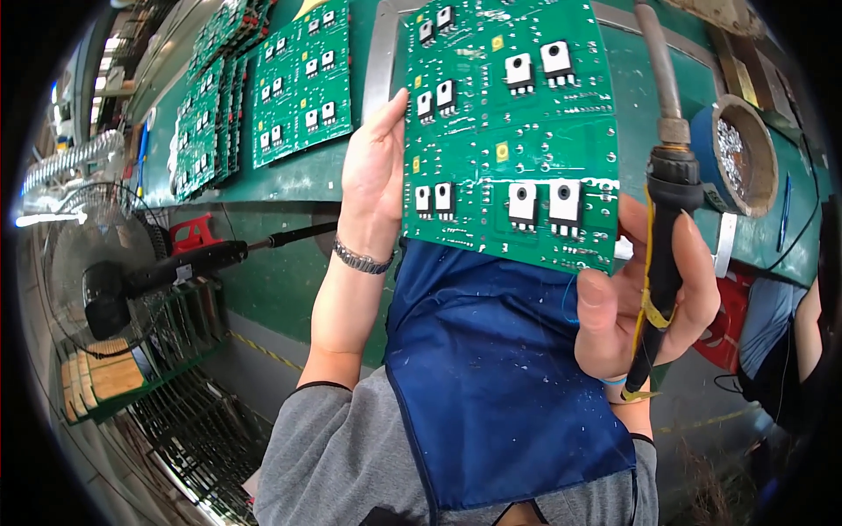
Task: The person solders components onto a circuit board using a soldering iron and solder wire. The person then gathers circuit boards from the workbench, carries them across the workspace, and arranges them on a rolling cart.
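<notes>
A green circuit board is held up over the front of the bench, its face with several black-and-silver transistors toward me. My left hand grips the board's left edge, thumb up along the side, the other fingers hidden behind it. In my right hand, a soldering iron with a black handle is held upright, its metal barrel pointing away from me. The right hand's fingers are also at the board's lower right corner; whether they press on it I cannot tell.
Another green board and a stack of boards stand on the green bench at the left. A round tub with silvery bits is at the right, beside a blue pen. A fan stands at the left; another person's arm shows far right.
</notes>
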The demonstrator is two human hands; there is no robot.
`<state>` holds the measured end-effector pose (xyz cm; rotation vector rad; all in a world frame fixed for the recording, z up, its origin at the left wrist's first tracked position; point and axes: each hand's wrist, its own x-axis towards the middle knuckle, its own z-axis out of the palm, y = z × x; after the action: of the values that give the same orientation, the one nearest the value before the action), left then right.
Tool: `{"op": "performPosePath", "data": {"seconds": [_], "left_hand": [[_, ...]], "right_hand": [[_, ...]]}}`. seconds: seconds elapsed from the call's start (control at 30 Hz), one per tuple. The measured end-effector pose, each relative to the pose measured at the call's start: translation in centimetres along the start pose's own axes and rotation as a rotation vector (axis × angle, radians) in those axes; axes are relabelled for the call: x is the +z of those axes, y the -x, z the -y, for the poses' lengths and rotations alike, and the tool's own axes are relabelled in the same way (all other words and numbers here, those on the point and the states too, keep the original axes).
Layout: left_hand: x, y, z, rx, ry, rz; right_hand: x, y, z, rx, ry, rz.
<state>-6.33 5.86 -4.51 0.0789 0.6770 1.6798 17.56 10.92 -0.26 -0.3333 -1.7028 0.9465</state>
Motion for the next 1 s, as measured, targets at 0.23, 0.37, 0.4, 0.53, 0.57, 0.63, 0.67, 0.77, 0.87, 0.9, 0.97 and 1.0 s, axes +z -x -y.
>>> {"op": "performPosePath", "data": {"seconds": [0.23,0.37,0.4,0.53,0.57,0.63,0.67,0.77,0.87,0.9,0.97,1.0], "left_hand": [[0.0,0.4,-0.2,0.055,0.034,-0.002],[0.0,0.3,-0.2,0.01,0.095,0.089],[0.0,0.3,-0.2,0.001,0.109,0.105],[-0.3,0.4,-0.3,0.009,0.1,0.105],[-0.1,0.3,-0.2,0.006,0.094,0.098],[0.1,0.5,-0.4,0.013,0.066,0.049],[0.4,0.4,-0.3,0.015,0.032,0.0],[0.6,0.4,-0.4,0.006,0.074,0.052],[2.2,1.0,0.0,0.058,-0.014,-0.043],[2.8,1.3,-0.1,0.023,0.024,-0.053],[2.9,1.2,0.2,0.074,-0.024,-0.077],[2.9,1.0,0.5,0.056,-0.016,-0.063]], "right_hand": [[-0.1,0.3,0.0,0.049,-0.026,0.056],[0.6,0.8,0.2,0.135,-0.092,-0.094],[0.7,0.9,0.1,0.133,-0.089,-0.113],[0.2,0.5,0.3,0.15,-0.025,-0.072],[0.2,0.4,0.3,0.148,-0.019,-0.067],[0.3,0.0,0.2,0.223,0.027,-0.133],[0.2,-0.1,0.0,0.242,-0.049,-0.133],[-0.1,-0.7,-0.8,0.308,-0.035,-0.228],[-1.1,-0.8,-2.2,0.418,-0.083,-0.328],[-1.5,-0.8,-2.7,0.46,-0.139,-0.345],[-1.7,-0.9,-3.5,0.516,-0.226,-0.389],[-1.9,-0.8,-4.0,0.522,-0.221,-0.381]]}}
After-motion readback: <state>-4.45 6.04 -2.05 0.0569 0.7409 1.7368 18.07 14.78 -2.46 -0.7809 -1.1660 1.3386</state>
